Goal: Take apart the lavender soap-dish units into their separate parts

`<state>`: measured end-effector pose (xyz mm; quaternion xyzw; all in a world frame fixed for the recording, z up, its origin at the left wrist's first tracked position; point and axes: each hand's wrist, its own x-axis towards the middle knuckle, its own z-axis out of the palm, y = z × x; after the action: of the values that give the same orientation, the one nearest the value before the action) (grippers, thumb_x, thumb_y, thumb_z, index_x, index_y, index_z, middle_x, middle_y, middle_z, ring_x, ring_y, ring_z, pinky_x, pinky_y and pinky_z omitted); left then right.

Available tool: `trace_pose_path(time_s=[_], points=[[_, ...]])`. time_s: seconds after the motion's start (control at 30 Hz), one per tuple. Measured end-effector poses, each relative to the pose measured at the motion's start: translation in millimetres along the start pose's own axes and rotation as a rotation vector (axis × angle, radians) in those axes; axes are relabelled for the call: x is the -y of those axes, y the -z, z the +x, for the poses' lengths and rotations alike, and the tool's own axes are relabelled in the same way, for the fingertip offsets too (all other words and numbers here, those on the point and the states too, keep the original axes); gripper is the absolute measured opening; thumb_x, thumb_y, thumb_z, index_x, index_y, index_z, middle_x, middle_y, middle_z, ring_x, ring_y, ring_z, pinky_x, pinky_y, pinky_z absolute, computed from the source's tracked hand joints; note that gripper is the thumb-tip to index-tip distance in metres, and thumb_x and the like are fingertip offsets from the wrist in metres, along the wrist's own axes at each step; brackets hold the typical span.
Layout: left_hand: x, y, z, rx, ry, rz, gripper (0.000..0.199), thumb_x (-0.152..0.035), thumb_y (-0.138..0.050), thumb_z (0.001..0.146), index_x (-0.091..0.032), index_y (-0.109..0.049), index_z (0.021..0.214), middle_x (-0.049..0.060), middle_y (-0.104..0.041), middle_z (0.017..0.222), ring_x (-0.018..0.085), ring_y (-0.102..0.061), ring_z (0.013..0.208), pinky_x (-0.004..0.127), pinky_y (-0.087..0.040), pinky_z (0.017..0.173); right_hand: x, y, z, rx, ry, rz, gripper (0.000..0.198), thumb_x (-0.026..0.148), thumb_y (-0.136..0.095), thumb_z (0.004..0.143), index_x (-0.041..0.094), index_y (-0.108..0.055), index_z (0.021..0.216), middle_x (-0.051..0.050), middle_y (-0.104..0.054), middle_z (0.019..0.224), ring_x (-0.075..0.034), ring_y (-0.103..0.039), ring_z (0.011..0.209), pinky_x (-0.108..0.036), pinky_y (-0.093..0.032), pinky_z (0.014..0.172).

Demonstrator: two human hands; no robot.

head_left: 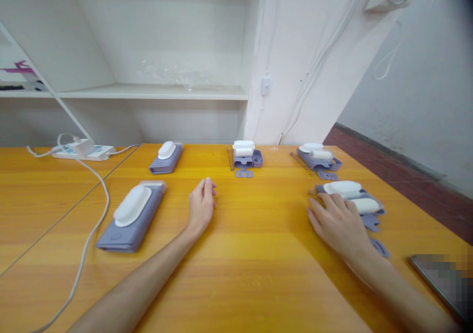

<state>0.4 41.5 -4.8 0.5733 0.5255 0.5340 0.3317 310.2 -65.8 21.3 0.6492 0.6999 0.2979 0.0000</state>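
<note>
My left hand (202, 206) lies on its side on the wooden table, its fingers loosely curled together with nothing visible in them. My right hand (338, 224) is over the near right set of grey-purple plastic parts. Its fingers are bent down at the set's left end, and whatever lies under the fingertips is hidden. In that set are a white oval brush-like piece (343, 189), a white roller (365, 206) and a flat grey ring (379, 248). Left of my left hand stands a grey-purple case (127, 234) with a white bristled oval piece (133, 205) on top.
Another such case (167, 163) sits at the far left. Similar part sets lie at the back middle (248, 161) and back right (320, 163). A power strip (84, 150) with a white cable (105, 200) is on the left, a phone-like object (430, 276) at the right edge.
</note>
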Motion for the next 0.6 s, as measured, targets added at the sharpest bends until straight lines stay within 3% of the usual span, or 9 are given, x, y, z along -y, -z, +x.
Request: trace_pose_path(time_s=[0.2,0.33,0.5,0.6], points=[[0,0,2,0.014,-0.008,0.026,0.037,-0.049,-0.040,0.090,-0.018,-0.054,0.075,-0.005,-0.052,0.059,0.008,-0.047,0.042,0.021,-0.034,0.044,30,4,31,-0.066,-0.046,0.303,0.024,0.029,-0.041,0.093,0.018,-0.062,0.091,-0.007,-0.064,0.087,-0.020,-0.056,0.085,-0.031,-0.034,0.075],[1,0,3,0.001,-0.047,0.085,0.033,-0.044,-0.044,0.089,-0.018,-0.054,0.072,-0.005,-0.048,0.056,0.009,-0.045,0.047,0.021,-0.032,0.046,62,-2,63,0.027,-0.167,0.458,0.024,0.030,-0.039,0.093,0.020,-0.060,0.088,-0.004,-0.066,0.086,-0.017,-0.060,0.077,-0.028,-0.031,0.062],[0,0,1,-0.019,-0.135,0.203,0.033,-0.040,-0.044,0.090,-0.018,-0.051,0.066,-0.005,-0.044,0.056,0.009,-0.043,0.053,0.022,-0.031,0.052,92,-16,81,0.105,-0.119,0.509,0.019,0.029,-0.042,0.091,0.021,-0.057,0.083,-0.001,-0.068,0.084,-0.015,-0.061,0.071,-0.028,-0.025,0.056],[-1,1,-6,0.037,-0.234,0.329,0.034,-0.038,-0.042,0.092,-0.018,-0.049,0.065,-0.004,-0.044,0.056,0.009,-0.042,0.053,0.023,-0.031,0.053,96,-22,79,0.117,-0.097,0.525,0.017,0.029,-0.042,0.091,0.021,-0.056,0.084,-0.002,-0.068,0.086,-0.015,-0.061,0.072,-0.028,-0.025,0.057]])
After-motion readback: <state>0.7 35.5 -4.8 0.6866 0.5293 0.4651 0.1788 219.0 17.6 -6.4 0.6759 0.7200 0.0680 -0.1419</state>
